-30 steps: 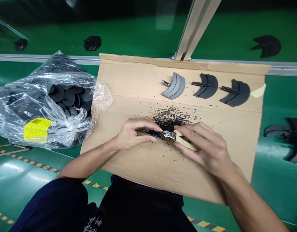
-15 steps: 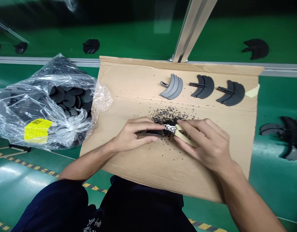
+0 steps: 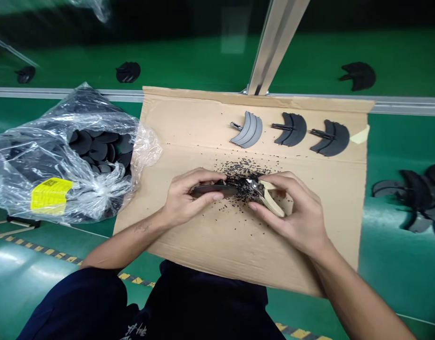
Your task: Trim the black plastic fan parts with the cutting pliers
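My left hand [image 3: 184, 196] pinches a dark, flat, curved plastic part [image 3: 217, 190] between thumb and fingers, seen nearly edge-on. In my right hand [image 3: 298, 208] is a pair of cutting pliers [image 3: 272, 200] with cream handles, spread apart, their metal head pointing left at the part's right end. A small gap shows between the pliers and the part. Beneath both lies a heap of tiny black plastic scraps [image 3: 244, 170] on the cardboard sheet [image 3: 189, 118]. Along the back of the cardboard rest a grey curved part [image 3: 247, 131] and two black ones, a middle one [image 3: 291, 129] and a right one [image 3: 330, 138].
At the left a clear plastic bag [image 3: 15, 165] with a yellow label [image 3: 51, 196] holds several black disc-like parts [image 3: 97, 148]. More dark parts [image 3: 415, 193] lie on the green surface at the right. A metal frame post [image 3: 279, 47] rises behind the cardboard.
The pliers have pulled back to the right from the part, and their handles have spread. My left hand has tilted the part and shifted slightly left.
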Action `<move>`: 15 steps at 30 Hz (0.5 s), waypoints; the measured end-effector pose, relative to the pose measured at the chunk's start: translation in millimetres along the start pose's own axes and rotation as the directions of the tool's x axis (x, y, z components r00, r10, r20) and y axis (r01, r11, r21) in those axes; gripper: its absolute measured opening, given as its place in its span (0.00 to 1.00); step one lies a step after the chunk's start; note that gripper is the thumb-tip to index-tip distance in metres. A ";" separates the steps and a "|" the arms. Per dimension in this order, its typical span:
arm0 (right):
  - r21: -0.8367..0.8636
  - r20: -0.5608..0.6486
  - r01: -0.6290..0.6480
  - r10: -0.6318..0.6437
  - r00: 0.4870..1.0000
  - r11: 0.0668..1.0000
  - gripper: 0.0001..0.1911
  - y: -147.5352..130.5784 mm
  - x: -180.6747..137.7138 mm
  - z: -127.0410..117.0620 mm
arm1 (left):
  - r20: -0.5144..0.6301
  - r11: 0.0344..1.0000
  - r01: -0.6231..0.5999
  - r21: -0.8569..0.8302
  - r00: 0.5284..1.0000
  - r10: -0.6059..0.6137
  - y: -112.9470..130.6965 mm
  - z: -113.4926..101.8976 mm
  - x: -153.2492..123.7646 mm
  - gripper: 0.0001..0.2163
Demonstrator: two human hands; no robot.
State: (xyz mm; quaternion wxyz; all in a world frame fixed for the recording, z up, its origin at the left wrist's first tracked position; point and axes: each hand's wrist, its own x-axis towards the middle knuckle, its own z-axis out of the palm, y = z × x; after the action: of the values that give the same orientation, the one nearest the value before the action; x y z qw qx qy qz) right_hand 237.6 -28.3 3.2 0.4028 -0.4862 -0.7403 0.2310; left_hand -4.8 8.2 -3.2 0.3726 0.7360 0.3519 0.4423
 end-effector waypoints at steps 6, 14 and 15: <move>0.247 0.049 -0.067 0.056 0.997 0.967 0.11 -9.2 -5.8 11.1 | 0.048 0.980 -0.019 -0.200 0.998 0.029 -2.5 9.0 -8.6 0.11; 0.121 0.033 0.232 -0.237 0.971 0.965 0.18 -9.8 -7.3 3.3 | 0.238 0.924 -0.303 0.234 0.939 0.248 -8.5 4.5 -5.2 0.11; 0.118 0.038 0.212 -0.218 0.975 0.970 0.18 -9.1 -6.4 1.2 | 0.241 0.926 -0.293 0.240 0.942 0.236 -9.3 3.9 -4.7 0.12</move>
State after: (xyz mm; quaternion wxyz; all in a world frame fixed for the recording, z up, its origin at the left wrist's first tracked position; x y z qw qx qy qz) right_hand 233.0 -37.9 6.8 0.4334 -0.3737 -0.7842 0.2399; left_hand -4.6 7.7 -14.3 0.2393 0.8631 0.2655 0.3569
